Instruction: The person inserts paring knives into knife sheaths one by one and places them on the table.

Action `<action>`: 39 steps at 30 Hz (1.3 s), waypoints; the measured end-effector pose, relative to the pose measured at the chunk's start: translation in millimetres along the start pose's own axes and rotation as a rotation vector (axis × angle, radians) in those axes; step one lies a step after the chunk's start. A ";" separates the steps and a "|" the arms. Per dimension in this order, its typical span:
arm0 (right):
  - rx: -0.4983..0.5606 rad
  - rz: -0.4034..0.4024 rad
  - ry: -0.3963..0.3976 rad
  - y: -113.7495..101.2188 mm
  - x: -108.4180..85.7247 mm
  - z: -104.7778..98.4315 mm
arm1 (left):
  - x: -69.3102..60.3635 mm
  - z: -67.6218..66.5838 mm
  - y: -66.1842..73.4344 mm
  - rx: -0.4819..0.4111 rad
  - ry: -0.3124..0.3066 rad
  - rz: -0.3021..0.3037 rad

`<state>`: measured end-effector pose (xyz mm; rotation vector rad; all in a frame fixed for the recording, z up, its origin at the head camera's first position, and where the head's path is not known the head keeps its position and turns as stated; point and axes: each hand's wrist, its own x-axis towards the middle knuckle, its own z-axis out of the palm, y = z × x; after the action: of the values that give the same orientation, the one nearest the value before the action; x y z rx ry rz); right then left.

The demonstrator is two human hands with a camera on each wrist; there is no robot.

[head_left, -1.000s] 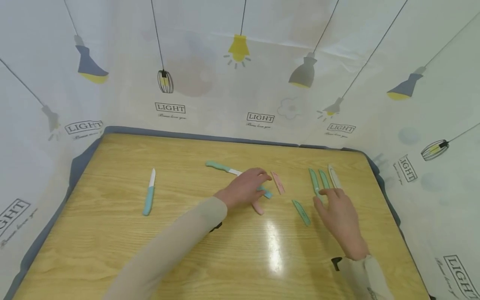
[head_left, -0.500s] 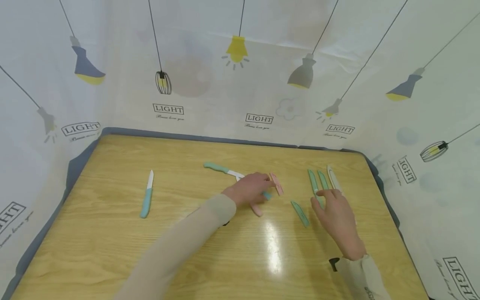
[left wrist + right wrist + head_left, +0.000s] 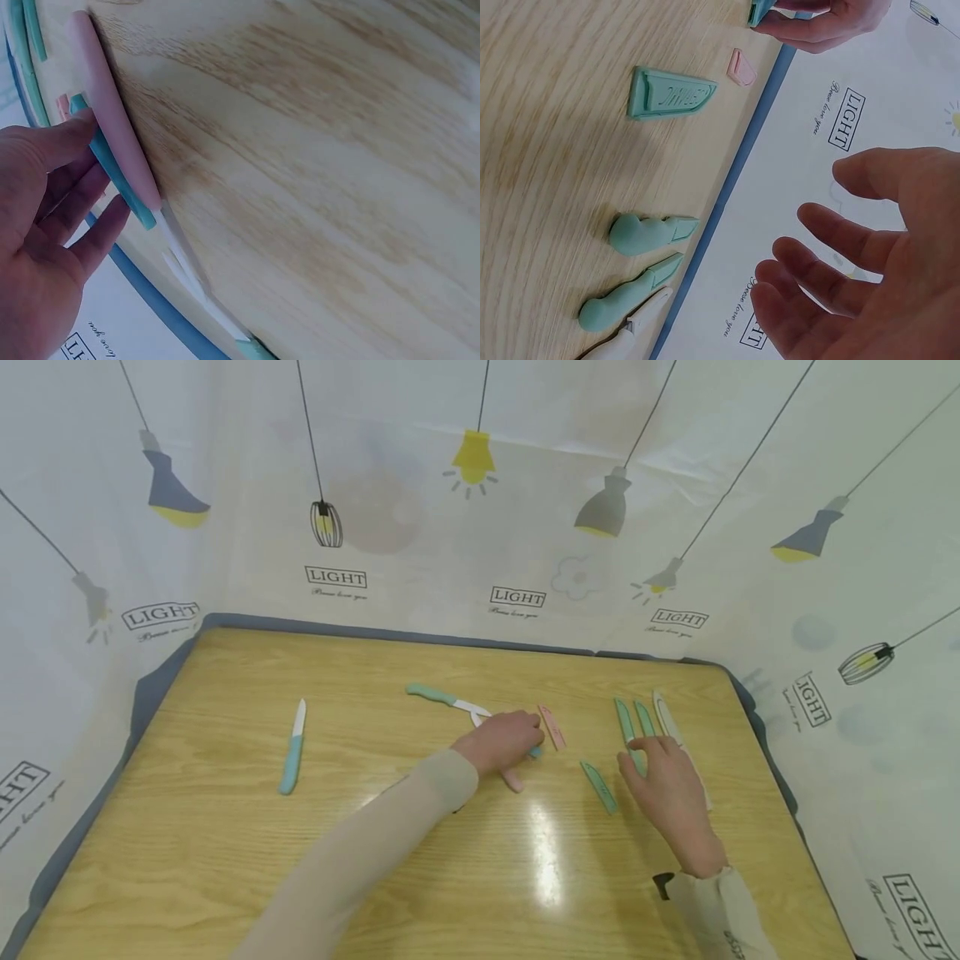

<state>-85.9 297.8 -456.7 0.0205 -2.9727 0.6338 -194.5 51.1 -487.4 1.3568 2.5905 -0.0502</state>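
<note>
My left hand (image 3: 504, 739) pinches a blue-green knife sheath (image 3: 124, 180) between thumb and fingers, low over the table. Right beside that sheath lies a knife with a pink handle (image 3: 120, 112); its white blade meets the blade of a green-handled knife (image 3: 431, 694). Over on the right, my right hand (image 3: 667, 789) hovers with relaxed fingers and holds nothing. Below it are two green knives in green sheaths (image 3: 651, 232) (image 3: 630, 298) and a white knife (image 3: 634, 330) in a pale sheath. The hand partly covers these in the head view.
A loose pink sheath (image 3: 551, 727) and a loose green sheath (image 3: 598, 787) lie between the hands. Far to the left is a blue-handled knife (image 3: 291, 764) with its blade bare. Printed cloth walls (image 3: 420, 602) stand round the wooden table (image 3: 187, 827).
My left hand has shifted slightly right, and its spread fingers have drawn together on the blue-green sheath. My right hand stays nearly in place.
</note>
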 end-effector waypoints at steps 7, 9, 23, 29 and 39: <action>0.005 0.002 -0.002 -2.2 0.3 -1.0 | 2.9 1.7 1.6 0.067 -0.007 0.017; 0.006 0.005 -0.008 -3.2 1.0 -2.1 | 3.9 2.3 1.8 0.081 -0.010 0.022; 0.003 0.012 -0.032 -8.7 2.6 -5.1 | -23.4 -9.3 -19.9 0.010 0.146 0.016; 0.022 0.011 -0.041 -9.2 3.0 -2.3 | -53.1 -8.8 -32.6 -0.150 0.253 -0.031; 0.020 -0.019 -0.058 -13.1 4.5 3.6 | -103.6 22.2 -47.5 -0.629 0.429 -0.195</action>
<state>-90.3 284.4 -454.2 0.0696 -3.0177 0.6718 -172.2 -62.8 -491.0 0.9492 2.6862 1.0318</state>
